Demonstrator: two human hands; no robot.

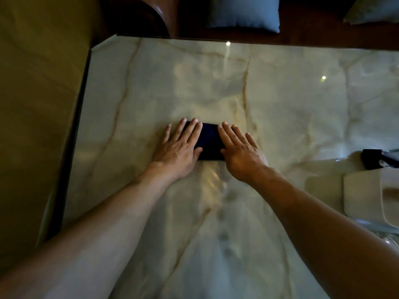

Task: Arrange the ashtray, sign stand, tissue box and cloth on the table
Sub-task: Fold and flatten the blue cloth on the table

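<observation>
A dark folded cloth (209, 140) lies flat in the middle of the glossy marble table (280, 100). My left hand (180, 147) rests palm down on the cloth's left end, fingers spread. My right hand (240, 148) lies flat on its right end, fingers apart too. Both hands press on the cloth without gripping it. At the right edge stands a cream tissue box (367, 195). Just beyond it sits a black object with a clear part (376, 158), perhaps the sign stand; it is cut off by the frame. I cannot pick out an ashtray.
A dark wooden sofa with a blue-grey cushion (243, 12) runs along the table's far side, with a second cushion (373, 9) at the far right. Olive-toned floor (38, 104) lies to the left of the table's dark edge.
</observation>
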